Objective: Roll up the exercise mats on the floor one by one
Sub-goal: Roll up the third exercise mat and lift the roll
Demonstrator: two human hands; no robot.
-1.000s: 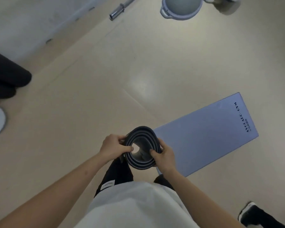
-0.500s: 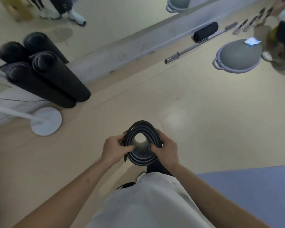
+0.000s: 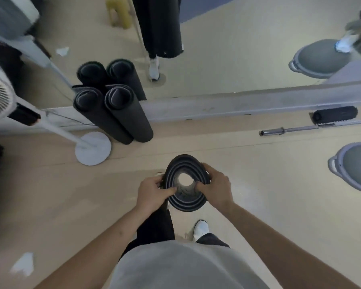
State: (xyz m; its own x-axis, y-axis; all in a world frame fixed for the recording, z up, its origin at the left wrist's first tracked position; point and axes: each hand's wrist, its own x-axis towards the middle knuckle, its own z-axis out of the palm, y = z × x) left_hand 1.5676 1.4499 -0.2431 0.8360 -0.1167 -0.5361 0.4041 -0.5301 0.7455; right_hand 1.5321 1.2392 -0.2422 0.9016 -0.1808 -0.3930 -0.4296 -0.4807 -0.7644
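Head view: both hands grip a rolled mat held end-on

Rolled mat (image 3: 184,204) is dark and coiled in several loose layers. It is held off the floor (image 3: 269,195) in front of the body, open end facing the camera, with a pale gap at the core. The coil is squeezed into an oval.

Left hand (image 3: 152,191) clamps the left side of the roll: thumb laid over the end rim toward the core, fingers curled round the outside, mostly hidden behind the mat. Right hand (image 3: 216,187) mirrors it on the right side, thumb hooked over the rim, fingers wrapped round the outer layer. Both forearms are bare, reaching forward and converging on the roll, wrists roughly level.

Below the roll are dark trousers and one white shoe (image 3: 201,227) on the floor.

Two more rolled mats (image 3: 121,119), dark, stand touching each other against the ledge of a wall mirror (image 3: 227,49), well ahead and to the left of the held one. Their reflection shows behind them. Just beside them to the left is the round white base of a fan stand (image 3: 93,148).

To the right along the ledge lie a black foam roller (image 3: 333,114) and a barbell (image 3: 313,127), close together. A grey balance dome (image 3: 354,165) sits at the right edge. A scrap of white paper (image 3: 23,265) lies at lower left, blurred
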